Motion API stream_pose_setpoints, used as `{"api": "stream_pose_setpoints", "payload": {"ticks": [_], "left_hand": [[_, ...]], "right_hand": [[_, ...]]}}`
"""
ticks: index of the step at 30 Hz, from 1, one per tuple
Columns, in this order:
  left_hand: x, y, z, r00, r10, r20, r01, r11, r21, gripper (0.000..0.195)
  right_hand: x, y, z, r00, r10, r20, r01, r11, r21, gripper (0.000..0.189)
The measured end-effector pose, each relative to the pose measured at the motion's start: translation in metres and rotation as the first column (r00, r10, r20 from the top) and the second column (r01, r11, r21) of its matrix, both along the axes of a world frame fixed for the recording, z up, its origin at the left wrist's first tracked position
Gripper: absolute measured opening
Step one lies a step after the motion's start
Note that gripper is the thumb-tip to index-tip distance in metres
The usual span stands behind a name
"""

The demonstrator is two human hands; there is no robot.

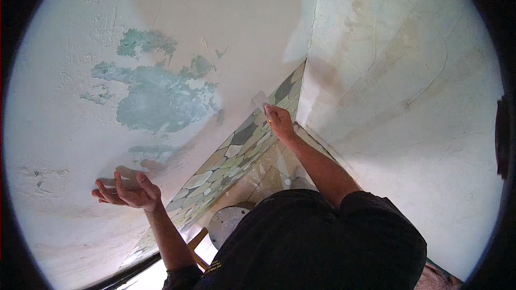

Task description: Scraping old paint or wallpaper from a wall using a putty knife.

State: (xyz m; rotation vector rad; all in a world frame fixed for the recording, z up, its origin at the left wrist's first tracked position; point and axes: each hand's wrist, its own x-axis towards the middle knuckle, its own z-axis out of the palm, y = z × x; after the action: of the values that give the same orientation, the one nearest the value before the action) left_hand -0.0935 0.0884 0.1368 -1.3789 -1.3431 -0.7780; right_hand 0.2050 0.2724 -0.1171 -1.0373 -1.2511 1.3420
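My right hand (279,121) is closed around a flat scraper or putty knife (260,100), its blade held near the left wall just above the edge of a stone-pattern strip (242,133). At the lower left, my left hand (127,191) is raised palm up with its fingers spread and nothing in it, close to the painted wall (242,20). Between and above the hands, the wall has peeled patches of blue-green (157,96). Whether the blade touches the wall cannot be told.
A second stained wall (403,88) meets the first at a cracked corner on the right. Below are floor tiles (262,175), a round pale stool-like top (226,223) and a yellowish wooden piece (198,239). A dark object (502,137) stands at the far right.
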Motion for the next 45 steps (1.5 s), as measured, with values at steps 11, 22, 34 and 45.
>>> {"api": "stream_pose_setpoints", "payload": {"ticks": [11, 22, 34, 45], "left_hand": [[-0.002, 0.002, -0.003, 1.0, 0.008, 0.009, -0.008, 1.0, -0.002, 0.045], [-0.002, 0.0, -0.003, 1.0, 0.011, 0.029, -0.011, 1.0, 0.004, 0.045], [-0.002, 0.001, -0.002, 1.0, -0.01, 0.0, 0.01, 1.0, 0.008, 0.043], [0.0, 0.002, -0.001, 1.0, -0.008, 0.022, 0.007, 1.0, 0.009, 0.043]], "right_hand": [[-0.005, -0.003, 0.02, 0.999, 0.027, 0.047, -0.027, 1.0, -0.002, 0.048], [-0.002, 0.004, 0.004, 0.992, 0.0, 0.122, -0.003, 1.0, 0.024, 0.05], [-0.006, 0.001, 0.023, 0.996, -0.008, 0.089, -0.004, 0.991, 0.131, 0.047], [-0.011, 0.005, 0.021, 0.99, -0.04, 0.137, 0.019, 0.988, 0.152, 0.048]]}}
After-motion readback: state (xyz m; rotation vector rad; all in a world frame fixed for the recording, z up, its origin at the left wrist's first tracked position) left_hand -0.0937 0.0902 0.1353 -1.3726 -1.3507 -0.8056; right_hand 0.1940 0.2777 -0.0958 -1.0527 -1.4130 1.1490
